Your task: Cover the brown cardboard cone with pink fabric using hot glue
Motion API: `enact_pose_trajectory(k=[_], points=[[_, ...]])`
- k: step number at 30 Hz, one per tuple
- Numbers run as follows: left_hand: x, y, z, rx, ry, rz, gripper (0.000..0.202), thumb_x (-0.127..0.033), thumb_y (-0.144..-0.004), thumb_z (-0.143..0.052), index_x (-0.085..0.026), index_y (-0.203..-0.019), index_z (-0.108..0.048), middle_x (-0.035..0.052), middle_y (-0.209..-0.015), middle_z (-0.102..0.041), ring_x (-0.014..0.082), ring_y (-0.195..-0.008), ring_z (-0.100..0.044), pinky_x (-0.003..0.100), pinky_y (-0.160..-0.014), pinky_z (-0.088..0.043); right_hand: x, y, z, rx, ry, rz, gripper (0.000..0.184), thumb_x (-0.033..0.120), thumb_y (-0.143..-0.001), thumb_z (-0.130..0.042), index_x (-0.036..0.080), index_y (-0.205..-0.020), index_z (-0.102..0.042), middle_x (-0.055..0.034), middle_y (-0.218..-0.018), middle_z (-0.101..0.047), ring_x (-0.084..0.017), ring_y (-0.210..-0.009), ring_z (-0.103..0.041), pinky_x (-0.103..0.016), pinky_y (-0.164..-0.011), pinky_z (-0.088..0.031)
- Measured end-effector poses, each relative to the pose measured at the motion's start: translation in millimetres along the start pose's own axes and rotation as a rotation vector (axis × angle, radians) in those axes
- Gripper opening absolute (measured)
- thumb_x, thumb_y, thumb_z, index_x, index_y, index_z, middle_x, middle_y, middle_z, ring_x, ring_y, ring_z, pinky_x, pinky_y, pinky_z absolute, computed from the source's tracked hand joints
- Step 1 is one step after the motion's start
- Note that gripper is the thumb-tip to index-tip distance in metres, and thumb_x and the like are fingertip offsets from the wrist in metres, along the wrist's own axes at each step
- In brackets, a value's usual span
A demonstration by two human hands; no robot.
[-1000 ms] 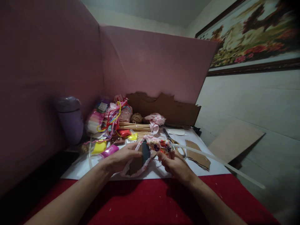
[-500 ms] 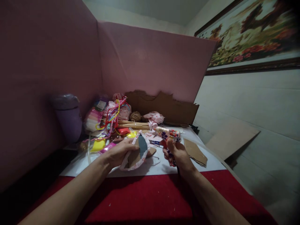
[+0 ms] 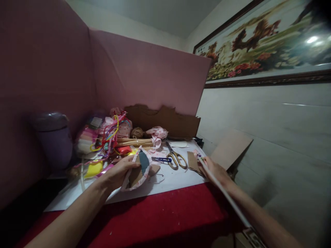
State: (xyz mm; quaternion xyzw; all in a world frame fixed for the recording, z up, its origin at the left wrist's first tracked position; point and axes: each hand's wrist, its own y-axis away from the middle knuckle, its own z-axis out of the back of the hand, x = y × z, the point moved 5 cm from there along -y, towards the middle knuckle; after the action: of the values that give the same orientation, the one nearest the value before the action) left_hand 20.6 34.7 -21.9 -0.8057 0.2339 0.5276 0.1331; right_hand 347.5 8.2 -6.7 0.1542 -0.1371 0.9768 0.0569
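My left hand [image 3: 121, 172] pinches a cardboard piece [image 3: 136, 174] edged with pink-and-white fabric, a blue-grey patch showing on its upper part. At the right side of the table, my right hand [image 3: 212, 168] is closed round the floral-patterned glue gun [image 3: 198, 155]; only a small bit of it shows. Between my hands lie gold-handled scissors [image 3: 178, 160] and a blue pen-like tool [image 3: 164, 159]. A small cardboard scrap [image 3: 154, 169] rests just right of the held piece. Close to my right hand is another cardboard piece [image 3: 192, 162].
Bundled wooden sticks [image 3: 134, 142], colourful pipe cleaners [image 3: 113, 131], a twine ball [image 3: 137, 132] and crumpled pink fabric [image 3: 157, 132] crowd the back left. Torn cardboard [image 3: 165, 120] leans behind them. A purple bin [image 3: 55, 144] stands left. A pale strip [image 3: 227, 196] crosses before my right forearm.
My right hand has moved right with the glue gun, from above the table's middle to its right side. The scissors are now uncovered. The view has turned right; my left hand keeps its hold.
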Motion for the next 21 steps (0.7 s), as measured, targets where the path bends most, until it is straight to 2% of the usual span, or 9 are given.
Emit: enact_pose_trajectory(k=[3, 8, 11, 14, 16, 17, 18, 19, 21], points=[[0.4, 1.6, -1.1, -0.017, -0.001, 0.014, 0.028, -0.011, -0.071, -0.063, -0.013, -0.097, -0.054, 0.0125, -0.082, -0.070, 0.0242, -0.074, -0.068, 0.035, -0.071, -0.053, -16.1, 2.7, -11.9, 0.020, 0.216, -0.047, 0.035, 0.039, -0.091, -0.033, 0.014, -0.105, -0.053, -0.0164, -0.097, -0.064, -0.028, -0.083, -0.062, -0.033, -0.064, -0.037], [-0.6, 3.3, -4.7, -0.024, 0.014, 0.014, 0.024, -0.011, -0.071, -0.063, -0.013, -0.093, -0.054, 0.0120, -0.081, -0.070, 0.0228, -0.072, -0.068, 0.036, -0.073, -0.053, -8.7, 0.8, -28.5, 0.083, 0.263, 0.004, 0.041, 0.036, -0.093, -0.031, 0.011, -0.122, -0.045, -0.0189, -0.113, -0.057, -0.029, -0.098, -0.058, -0.035, -0.072, -0.037], [-3.9, 5.1, -9.9, 0.005, 0.021, -0.017, 0.025, -0.012, -0.070, -0.065, -0.013, -0.093, -0.055, 0.0128, -0.085, -0.070, 0.0228, -0.074, -0.068, 0.032, -0.071, -0.053, 0.5, 2.3, -22.8, 0.120, 0.328, 0.025, 0.045, 0.034, -0.090, -0.038, 0.009, -0.128, -0.043, -0.0204, -0.112, -0.055, -0.031, -0.098, -0.057, -0.036, -0.073, -0.038], [-9.0, 9.0, -17.2, 0.039, 0.045, -0.072, 0.032, -0.013, -0.071, -0.065, -0.013, -0.101, -0.056, 0.0126, -0.090, -0.070, 0.0222, -0.075, -0.068, 0.031, -0.070, -0.053, 26.7, 7.0, -2.9, 0.053, 0.373, 0.097, 0.035, 0.026, -0.084, -0.050, 0.009, -0.114, -0.056, -0.0197, -0.104, -0.058, -0.032, -0.096, -0.055, -0.038, -0.076, -0.037], [-11.8, 12.4, -24.4, 0.103, 0.071, -0.100, 0.035, -0.013, -0.072, -0.063, -0.014, -0.107, -0.055, 0.0126, -0.094, -0.069, 0.0226, -0.077, -0.067, 0.034, -0.073, -0.052, 62.4, 11.4, 10.8, -0.052, 0.149, 0.270, 0.024, 0.023, -0.084, -0.049, 0.016, -0.102, -0.063, -0.0142, -0.103, -0.060, -0.027, -0.094, -0.055, -0.036, -0.078, -0.037], [-12.9, 14.2, -28.2, 0.145, 0.083, -0.111, 0.036, -0.013, -0.074, -0.062, -0.015, -0.109, -0.055, 0.0126, -0.095, -0.069, 0.0232, -0.079, -0.067, 0.035, -0.074, -0.052, 81.5, 13.3, 15.9, -0.099, -0.047, 0.341, 0.024, 0.023, -0.086, -0.045, 0.019, -0.098, -0.065, -0.0110, -0.101, -0.061, -0.024, -0.093, -0.055, -0.034, -0.079, -0.038], [-13.7, 15.9, -31.9, 0.189, 0.093, -0.118, 0.036, -0.013, -0.075, -0.060, -0.015, -0.110, -0.054, 0.0126, -0.096, -0.068, 0.0238, -0.081, -0.067, 0.036, -0.075, -0.051, 99.9, 14.3, 16.8, -0.093, -0.270, 0.392, 0.023, 0.027, -0.086, -0.046, 0.019, -0.092, -0.067, -0.0085, -0.095, -0.063, -0.021, -0.089, -0.055, -0.032, -0.076, -0.039], [-14.4, 17.3, -34.5, 0.221, 0.100, -0.124, 0.035, -0.013, -0.076, -0.059, -0.015, -0.111, -0.054, 0.0125, -0.097, -0.068, 0.0244, -0.082, -0.067, 0.037, -0.076, -0.051, 116.2, 13.9, 13.3, -0.043, -0.497, 0.397, 0.024, 0.031, -0.085, -0.048, 0.018, -0.086, -0.067, -0.0069, -0.088, -0.064, -0.019, -0.083, -0.056, -0.030, -0.072, -0.040], [-15.5, 19.2, -36.1, 0.235, 0.105, -0.134, 0.035, -0.013, -0.076, -0.058, -0.016, -0.111, -0.054, 0.0115, -0.098, -0.068, 0.0250, -0.085, -0.066, 0.038, -0.077, -0.051, 143.1, 11.6, -7.0, 0.183, -0.906, 0.281, 0.028, 0.040, -0.082, -0.051, 0.016, -0.079, -0.065, -0.0032, -0.071, -0.060, -0.014, -0.062, -0.051, -0.025, -0.056, -0.038]])
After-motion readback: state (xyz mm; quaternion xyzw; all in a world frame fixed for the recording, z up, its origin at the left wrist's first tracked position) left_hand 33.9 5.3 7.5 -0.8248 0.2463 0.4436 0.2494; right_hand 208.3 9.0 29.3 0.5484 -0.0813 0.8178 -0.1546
